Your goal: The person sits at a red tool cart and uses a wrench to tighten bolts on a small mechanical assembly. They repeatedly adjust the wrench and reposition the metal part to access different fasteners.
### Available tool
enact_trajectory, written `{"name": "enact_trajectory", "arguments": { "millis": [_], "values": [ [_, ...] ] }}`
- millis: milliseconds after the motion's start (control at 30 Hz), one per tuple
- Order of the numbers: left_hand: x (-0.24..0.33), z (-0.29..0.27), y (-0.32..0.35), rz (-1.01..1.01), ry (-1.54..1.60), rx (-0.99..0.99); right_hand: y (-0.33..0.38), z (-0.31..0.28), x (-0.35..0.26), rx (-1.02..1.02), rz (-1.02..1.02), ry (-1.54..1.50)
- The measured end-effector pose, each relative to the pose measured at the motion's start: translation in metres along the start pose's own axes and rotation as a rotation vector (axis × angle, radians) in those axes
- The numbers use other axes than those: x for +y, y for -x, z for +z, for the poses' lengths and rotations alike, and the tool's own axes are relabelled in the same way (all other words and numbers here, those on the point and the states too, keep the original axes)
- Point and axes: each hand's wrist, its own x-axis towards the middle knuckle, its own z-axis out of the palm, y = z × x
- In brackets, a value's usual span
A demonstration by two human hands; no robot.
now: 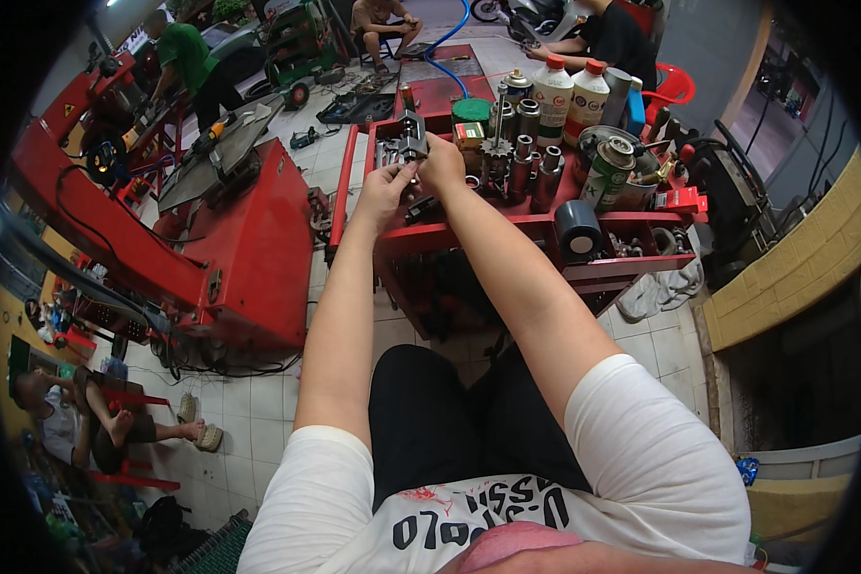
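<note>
Tool (411, 137), one, grey, sits gripped in your curled left hand (386, 190) and right hand (441, 166), metal cylinders (528, 119) between them and two bottles (552, 101).

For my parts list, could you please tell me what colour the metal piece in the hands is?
Grey: the metal piece shows in the head view.

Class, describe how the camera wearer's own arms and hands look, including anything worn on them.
Short white sleeves, plain, cover both upper arms: the left sleeve and the right sleeve. Below them, the left forearm and right forearm are uncovered. The left hand and right hand are without gloves, and no watch or bracelet shows at either wrist.
</note>
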Motion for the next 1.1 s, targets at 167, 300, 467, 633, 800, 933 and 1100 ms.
{"name": "enact_trajectory", "arguments": {
  "millis": [167,300,467,633,800,933,1100],
  "values": [
    [-0.006,-0.017,0.002,-0.099,0.105,-0.118,0.002,0.004,-0.010,0.026,-0.019,-0.008],
    [0.004,0.003,0.001,-0.152,0.137,-0.068,-0.003,0.002,0.008,0.034,-0.025,-0.016],
    [-0.002,-0.004,-0.003,-0.128,-0.046,0.050,0.003,0.004,-0.008,-0.002,-0.008,0.004],
    [0.000,0.001,-0.002,-0.095,0.022,0.002,0.002,0.001,-0.001,-0.010,-0.034,-0.002],
    [0.003,0.001,0.004,-0.158,0.251,-0.141,-0.002,0.004,0.008,-0.050,0.009,-0.076],
    [0.004,-0.005,0.006,-0.186,0.332,-0.219,-0.005,0.008,0.010,-0.124,0.074,-0.099],
    [0.013,0.002,0.010,-0.172,0.282,-0.201,-0.007,0.007,0.012,-0.098,0.050,-0.077]
  ]
}}
